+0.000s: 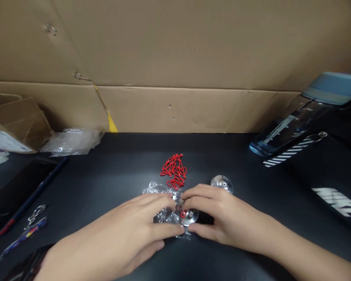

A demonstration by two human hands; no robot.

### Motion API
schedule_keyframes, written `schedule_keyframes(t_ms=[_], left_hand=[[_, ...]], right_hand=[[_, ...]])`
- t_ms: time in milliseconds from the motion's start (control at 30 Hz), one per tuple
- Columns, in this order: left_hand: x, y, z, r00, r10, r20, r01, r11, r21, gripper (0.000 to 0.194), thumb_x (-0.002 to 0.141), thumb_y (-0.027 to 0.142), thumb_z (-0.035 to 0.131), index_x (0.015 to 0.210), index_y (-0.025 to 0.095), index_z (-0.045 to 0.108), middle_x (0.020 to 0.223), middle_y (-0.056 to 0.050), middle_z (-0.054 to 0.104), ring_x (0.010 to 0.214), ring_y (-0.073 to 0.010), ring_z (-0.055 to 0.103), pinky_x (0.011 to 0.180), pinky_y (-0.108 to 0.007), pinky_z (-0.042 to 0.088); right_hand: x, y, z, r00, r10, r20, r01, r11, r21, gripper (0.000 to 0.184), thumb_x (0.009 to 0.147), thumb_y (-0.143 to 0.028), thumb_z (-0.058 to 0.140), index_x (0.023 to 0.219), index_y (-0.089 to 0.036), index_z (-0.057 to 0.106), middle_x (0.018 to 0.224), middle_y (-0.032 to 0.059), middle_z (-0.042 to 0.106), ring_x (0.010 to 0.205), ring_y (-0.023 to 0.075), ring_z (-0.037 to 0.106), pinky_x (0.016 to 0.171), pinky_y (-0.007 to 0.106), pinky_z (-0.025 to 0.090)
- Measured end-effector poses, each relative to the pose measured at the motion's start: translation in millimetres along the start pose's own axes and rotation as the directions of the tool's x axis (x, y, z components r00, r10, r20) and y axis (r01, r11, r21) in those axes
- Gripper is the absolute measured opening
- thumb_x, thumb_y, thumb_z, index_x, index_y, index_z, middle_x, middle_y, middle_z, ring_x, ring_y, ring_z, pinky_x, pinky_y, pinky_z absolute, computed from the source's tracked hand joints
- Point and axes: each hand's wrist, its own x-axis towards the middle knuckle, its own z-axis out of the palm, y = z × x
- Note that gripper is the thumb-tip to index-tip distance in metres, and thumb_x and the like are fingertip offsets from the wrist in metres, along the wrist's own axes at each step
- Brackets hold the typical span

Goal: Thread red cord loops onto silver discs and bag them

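Note:
Between my hands is a clear round suction cup (190,218) with a bit of red cord at its middle, lying over a crinkled clear plastic bag (163,215). My left hand (144,222) is closed on the bag, its fingertips near the cup's left edge. My right hand (215,208) pinches the suction cup from the right, thumb at its lower rim. A second clear suction cup (222,183) rests on the table just behind my right hand. Several knotted red cord loops (174,169) lie in a small pile beyond the bag. The fingers partly hide bag and cup.
A cardboard wall (175,109) closes off the back of the black table (128,156). At left are an open carton (20,121), flat plastic bags (73,141), a phone (20,187) and a keychain (29,230). A blue-lidded bottle (298,121) stands tilted at right.

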Motion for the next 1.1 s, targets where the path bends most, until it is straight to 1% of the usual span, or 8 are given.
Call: schedule_keyframes(t_ms=[100,233,400,600,767,933,1033,1100], left_hand=[[-0.1,-0.7,0.7,1.000,-0.011,0.000,0.011,1.000,-0.004,0.045,0.090,0.010,0.065,0.128,0.033,0.068,0.142,-0.003,0.059,0.131,-0.0247,0.058,0.113,-0.040,0.050],[-0.6,-0.9,0.7,1.000,-0.019,0.021,0.019,1.000,-0.011,0.043,0.091,0.011,0.065,0.126,0.034,0.069,0.140,-0.003,0.059,0.129,-0.0245,0.059,0.112,-0.039,0.050],[-1.6,-1.2,1.6,0.999,-0.022,0.028,0.022,1.000,0.013,0.049,0.092,0.012,0.064,0.133,0.037,0.065,0.143,-0.004,0.057,0.130,-0.0258,0.058,0.113,-0.042,0.050],[-3.0,-1.6,2.6,0.999,-0.047,0.025,0.047,0.999,-0.021,0.042,0.091,0.013,0.065,0.126,0.036,0.069,0.141,-0.003,0.059,0.129,-0.0255,0.059,0.109,-0.040,0.052],[-2.0,-1.3,1.3,0.998,-0.059,0.025,0.060,0.998,-0.030,0.041,0.090,0.014,0.067,0.124,0.036,0.070,0.141,-0.002,0.058,0.130,-0.0252,0.057,0.110,-0.040,0.050],[-6.4,7.4,4.6,0.992,-0.122,-0.009,0.123,0.988,0.097,0.043,0.088,0.016,0.069,0.127,0.035,0.069,0.138,-0.006,0.061,0.129,-0.0299,0.055,0.104,-0.042,0.053],[-13.6,13.5,10.0,0.989,-0.145,-0.032,0.148,0.970,0.193,0.047,0.087,0.024,0.072,0.132,0.032,0.066,0.139,-0.009,0.062,0.125,-0.0332,0.057,0.097,-0.043,0.055],[-18.1,14.5,13.6,0.990,-0.130,-0.050,0.138,0.967,0.216,0.049,0.088,0.030,0.072,0.136,0.032,0.063,0.142,-0.009,0.061,0.126,-0.0334,0.057,0.098,-0.044,0.054]], right_hand=[[-1.1,-2.3,-3.4,0.999,0.020,0.030,-0.020,1.000,0.006,0.027,0.095,-0.024,0.068,0.121,-0.018,0.070,0.128,0.0103,0.067,0.116,0.0202,0.067,0.102,0.030,0.054],[-4.2,-5.6,-12.2,0.994,0.046,0.099,-0.048,0.999,0.015,0.039,0.094,-0.014,0.063,0.132,-0.021,0.066,0.137,0.0090,0.063,0.120,0.0189,0.066,0.105,0.029,0.053],[-1.7,0.8,-9.6,0.998,0.035,0.051,-0.037,0.998,0.050,0.026,0.101,-0.023,0.060,0.125,-0.021,0.070,0.128,0.0099,0.067,0.114,0.0179,0.067,0.102,0.029,0.054],[5.3,9.4,3.8,0.999,-0.025,-0.033,0.028,0.995,0.100,0.020,0.099,-0.030,0.065,0.110,-0.016,0.073,0.113,0.0109,0.071,0.101,0.0177,0.070,0.091,0.029,0.057],[4.6,6.7,0.3,1.000,-0.019,-0.020,0.021,0.997,0.079,0.019,0.098,-0.022,0.065,0.114,-0.017,0.073,0.116,0.0105,0.071,0.103,0.0174,0.070,0.094,0.028,0.057],[3.2,4.4,-3.4,1.000,-0.029,-0.001,0.029,0.998,0.052,0.019,0.100,-0.017,0.059,0.111,-0.017,0.074,0.113,0.0100,0.072,0.099,0.0162,0.072,0.090,0.026,0.057],[3.3,3.9,-1.2,0.999,-0.051,-0.015,0.052,0.997,0.048,0.017,0.101,-0.019,0.059,0.111,-0.017,0.072,0.108,0.0096,0.073,0.097,0.0159,0.072,0.087,0.025,0.057],[3.2,3.8,0.7,0.998,-0.054,-0.024,0.055,0.998,0.044,0.016,0.101,-0.020,0.059,0.112,-0.017,0.071,0.108,0.0095,0.072,0.097,0.0158,0.071,0.087,0.025,0.057]])
